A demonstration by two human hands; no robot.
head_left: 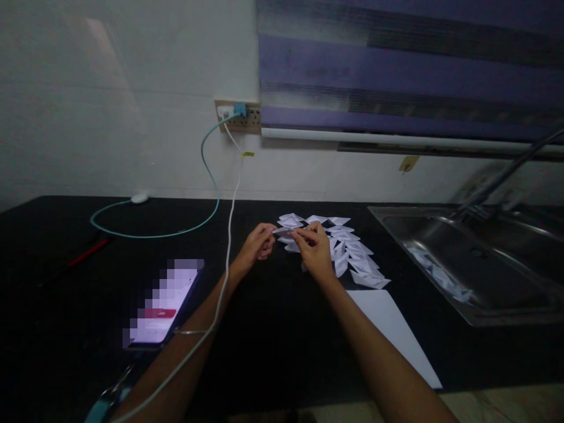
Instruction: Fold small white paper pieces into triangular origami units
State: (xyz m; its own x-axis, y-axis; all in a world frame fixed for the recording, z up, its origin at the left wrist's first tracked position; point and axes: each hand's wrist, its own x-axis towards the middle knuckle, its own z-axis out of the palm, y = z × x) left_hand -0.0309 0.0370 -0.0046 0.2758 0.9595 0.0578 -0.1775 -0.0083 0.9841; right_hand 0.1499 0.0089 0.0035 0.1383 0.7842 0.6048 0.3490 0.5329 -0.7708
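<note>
While the left hand (259, 242) and right hand (316, 248) pinch its two ends, the folded paper (284, 231) sits left of the sink (497, 282), long axis sideways, right end pointing sinkward.

No lettering, brand, number or sign can be read. The phone (154, 329) has a screen largely broken into coarse blocks, and the pale marks on its red bar (153, 314) are too small to make out. The yellow tag (248, 154) on the white cable (228, 247) is likewise too small to show any legible character.
</note>
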